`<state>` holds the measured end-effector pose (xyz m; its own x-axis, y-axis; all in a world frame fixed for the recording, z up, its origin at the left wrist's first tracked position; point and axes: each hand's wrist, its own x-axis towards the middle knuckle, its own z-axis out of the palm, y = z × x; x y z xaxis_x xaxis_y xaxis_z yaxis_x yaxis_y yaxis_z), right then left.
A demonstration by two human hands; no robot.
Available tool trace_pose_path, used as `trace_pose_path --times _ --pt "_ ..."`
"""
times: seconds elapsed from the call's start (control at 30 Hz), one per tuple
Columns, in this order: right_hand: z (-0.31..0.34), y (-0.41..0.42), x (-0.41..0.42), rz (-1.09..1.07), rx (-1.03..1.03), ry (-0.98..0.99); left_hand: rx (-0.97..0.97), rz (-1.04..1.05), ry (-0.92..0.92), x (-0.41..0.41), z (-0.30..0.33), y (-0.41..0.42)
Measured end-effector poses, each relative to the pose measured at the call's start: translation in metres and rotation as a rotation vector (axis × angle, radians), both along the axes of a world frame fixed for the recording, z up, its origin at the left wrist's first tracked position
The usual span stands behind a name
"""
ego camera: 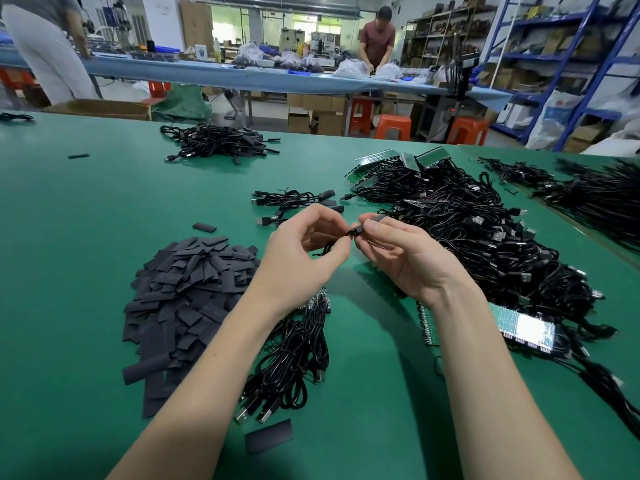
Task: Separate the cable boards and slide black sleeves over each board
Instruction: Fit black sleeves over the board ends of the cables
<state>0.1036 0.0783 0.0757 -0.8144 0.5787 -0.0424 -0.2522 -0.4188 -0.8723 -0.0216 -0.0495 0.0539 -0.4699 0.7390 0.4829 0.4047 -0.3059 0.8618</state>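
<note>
Mid-sleeving above green surface [86,237]: left hand [298,258] and right hand [398,251] both in pinch grip on one small black sleeve [356,231], board hidden inside. Far: few finished cables [294,202]. Right: big tangled heap [485,244], shiny panels unsplit. Left: flat matte sleeves [187,292] piled.

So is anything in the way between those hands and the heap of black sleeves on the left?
Nothing visible blocks it. The left hand and right hand pinch a small black piece between them above the table. The sleeve pile lies just left of the left wrist, with only bare green table around it.
</note>
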Motion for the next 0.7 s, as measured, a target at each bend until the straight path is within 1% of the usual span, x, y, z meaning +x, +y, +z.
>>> trace_pose_path --times 0.1,0.23,0.37,0.5,0.7 --pt "0.0013 0.0004 0.0019 -0.003 0.019 -0.002 -0.016 0.06 0.053 0.0009 -0.0012 -0.0004" --pt "0.0014 0.0001 0.0028 0.007 0.022 -0.001 0.027 0.103 0.07 0.0024 -0.0019 0.003" --pt "0.0025 0.0006 0.004 0.023 0.035 -0.004 0.043 0.052 -0.036 0.0005 -0.0027 0.004" --pt "0.0029 0.0017 0.0062 0.068 0.047 0.013 0.068 -0.045 -0.143 0.0012 0.0001 0.0032" --pt "0.0015 0.0035 0.0083 0.139 0.076 0.023 0.079 -0.116 -0.224 0.0007 0.0009 0.0027"
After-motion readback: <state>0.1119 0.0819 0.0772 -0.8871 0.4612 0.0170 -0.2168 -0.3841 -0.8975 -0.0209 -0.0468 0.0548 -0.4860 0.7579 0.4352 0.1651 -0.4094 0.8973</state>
